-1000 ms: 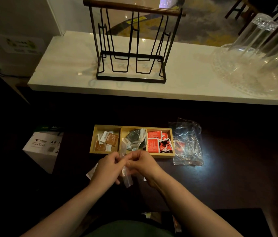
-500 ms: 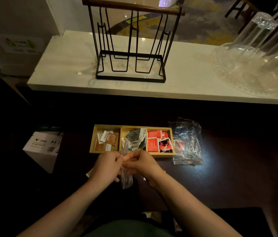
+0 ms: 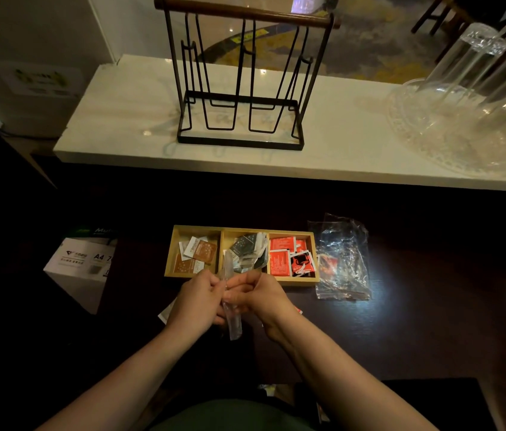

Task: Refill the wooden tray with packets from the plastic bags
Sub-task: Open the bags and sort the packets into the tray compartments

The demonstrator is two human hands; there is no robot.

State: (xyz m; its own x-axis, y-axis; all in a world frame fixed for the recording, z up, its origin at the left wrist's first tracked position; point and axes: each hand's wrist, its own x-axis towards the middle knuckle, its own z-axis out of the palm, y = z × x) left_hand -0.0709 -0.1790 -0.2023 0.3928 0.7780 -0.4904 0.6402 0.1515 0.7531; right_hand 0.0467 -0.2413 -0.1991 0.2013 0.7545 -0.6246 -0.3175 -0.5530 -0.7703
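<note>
Where the dark table (image 3: 432, 321) meets the nearer edge of the wooden tray (image 3: 197, 230), left hand (image 3: 197, 301) and right hand (image 3: 261, 293) pinch one clear plastic bag (image 3: 233, 321) between them, held upright. Tray's three compartments hold packets (image 3: 281, 261). A second crumpled bag (image 3: 343, 259) lies just right of the tray.
</note>
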